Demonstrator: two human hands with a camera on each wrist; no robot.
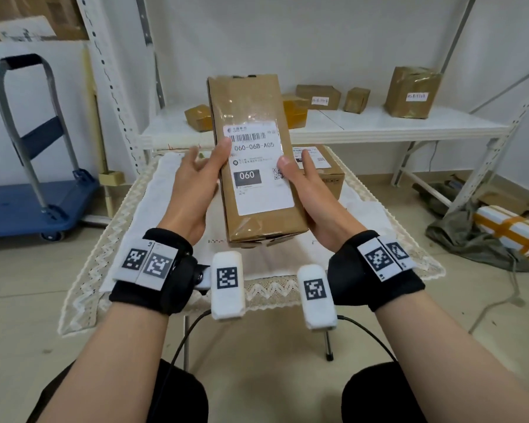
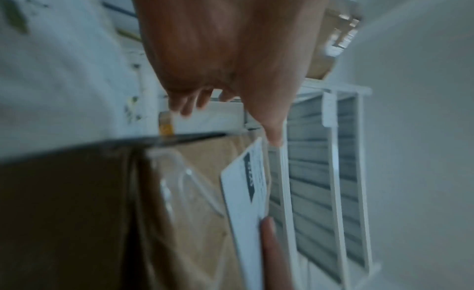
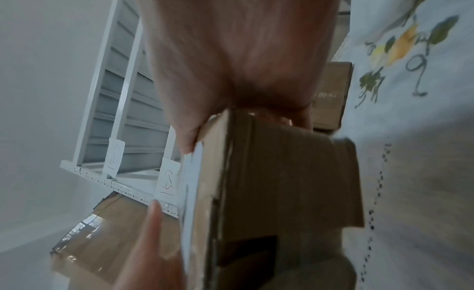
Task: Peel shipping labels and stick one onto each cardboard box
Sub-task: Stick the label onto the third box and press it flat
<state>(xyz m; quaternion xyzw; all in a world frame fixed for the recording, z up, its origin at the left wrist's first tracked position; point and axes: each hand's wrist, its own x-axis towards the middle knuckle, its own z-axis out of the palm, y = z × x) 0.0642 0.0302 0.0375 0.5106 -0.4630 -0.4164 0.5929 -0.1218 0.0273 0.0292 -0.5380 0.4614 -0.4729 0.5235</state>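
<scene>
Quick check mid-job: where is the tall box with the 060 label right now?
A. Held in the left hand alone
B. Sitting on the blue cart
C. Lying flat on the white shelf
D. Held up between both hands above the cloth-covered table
D: the tall box is off the table, with the left hand and right hand on its sides and both thumbs on the shipping label.
</scene>
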